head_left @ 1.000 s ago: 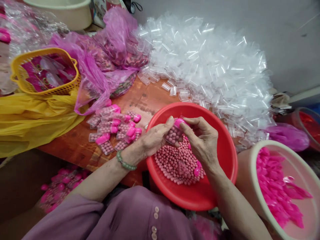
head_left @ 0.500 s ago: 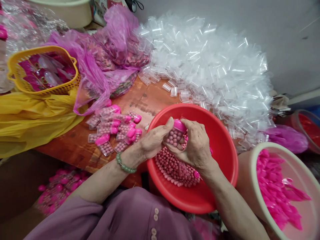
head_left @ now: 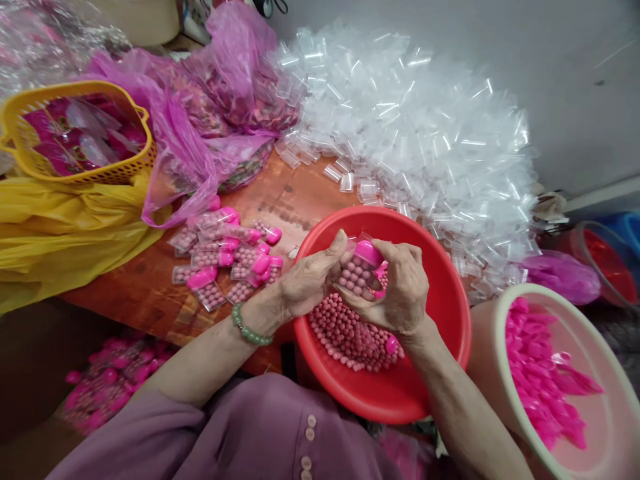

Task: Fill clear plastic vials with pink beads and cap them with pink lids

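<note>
Over a red basin [head_left: 453, 293], both my hands hold a small flat clear container [head_left: 354, 277] with a bright pink cap [head_left: 367, 252], filled with round pink beads. My left hand [head_left: 307, 280] is closed on its left side, thumb up. My right hand [head_left: 404, 287] grips it from the right, fingers curled by the cap. A bit of clear plastic shows behind the cap; I cannot make out what it belongs to. Loose pink beads [head_left: 345, 340] lie in the basin below, with a pink cap [head_left: 391, 345] among them.
Filled capped containers [head_left: 240, 257] lie left on the wooden table [head_left: 295, 193]. Behind is a large heap of clear empty containers [head_left: 400, 120]. A pale bucket [head_left: 500, 320] of pink pieces stands right. Yellow basket [head_left: 75, 177], purple bag [head_left: 185, 160] and yellow bag [head_left: 65, 240] sit left.
The container and my right hand have shifted slightly right, and more of the container's beaded front shows. Clear plastic now shows behind the cap. The view has turned a little.
</note>
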`<state>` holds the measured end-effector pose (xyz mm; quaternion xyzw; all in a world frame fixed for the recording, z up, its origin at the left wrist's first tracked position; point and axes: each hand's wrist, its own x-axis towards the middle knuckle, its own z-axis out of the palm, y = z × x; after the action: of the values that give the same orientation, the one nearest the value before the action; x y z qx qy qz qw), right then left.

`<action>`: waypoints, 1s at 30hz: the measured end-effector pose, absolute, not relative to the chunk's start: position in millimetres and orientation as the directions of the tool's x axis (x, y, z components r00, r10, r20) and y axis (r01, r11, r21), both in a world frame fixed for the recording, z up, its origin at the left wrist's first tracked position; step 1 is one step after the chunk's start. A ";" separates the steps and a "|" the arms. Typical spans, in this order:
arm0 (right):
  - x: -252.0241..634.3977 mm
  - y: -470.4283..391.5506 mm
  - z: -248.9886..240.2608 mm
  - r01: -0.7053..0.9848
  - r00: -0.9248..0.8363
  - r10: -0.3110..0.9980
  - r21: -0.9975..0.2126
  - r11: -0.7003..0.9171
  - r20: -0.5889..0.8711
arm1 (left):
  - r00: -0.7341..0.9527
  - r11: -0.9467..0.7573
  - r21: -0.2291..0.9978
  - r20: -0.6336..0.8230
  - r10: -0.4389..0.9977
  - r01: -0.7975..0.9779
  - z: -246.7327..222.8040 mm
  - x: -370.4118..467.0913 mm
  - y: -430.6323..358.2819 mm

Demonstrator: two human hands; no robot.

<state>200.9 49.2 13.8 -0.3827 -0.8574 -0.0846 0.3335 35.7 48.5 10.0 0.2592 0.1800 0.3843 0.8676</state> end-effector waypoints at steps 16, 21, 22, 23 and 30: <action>202.2 53.4 5.3 0.692 -0.431 0.643 -0.225 0.685 0.633 | 0.559 0.552 0.585 -0.193 0.807 -0.595 7.4 37.5 47.9; 203.0 53.2 3.1 0.691 -0.453 0.662 -0.234 0.684 0.597 | 0.575 0.581 0.573 -0.219 0.788 -0.578 10.7 37.5 48.7; 203.2 53.2 2.9 0.683 -0.461 0.655 -0.232 0.693 0.599 | 0.587 0.589 0.572 -0.217 0.780 -0.571 10.2 37.3 49.7; 203.4 53.2 2.9 0.673 -0.468 0.644 -0.227 0.703 0.605 | 0.601 0.601 0.569 -0.218 0.769 -0.562 9.4 37.1 51.0; 205.5 52.1 4.3 0.621 -0.525 0.600 -0.210 0.755 0.604 | 0.656 0.687 0.516 -0.282 0.700 -0.512 9.2 45.8 58.1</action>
<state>205.5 52.1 4.3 -0.3497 -0.8730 -0.0160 0.3396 45.8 58.1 9.2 0.1999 0.2357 0.3413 0.8877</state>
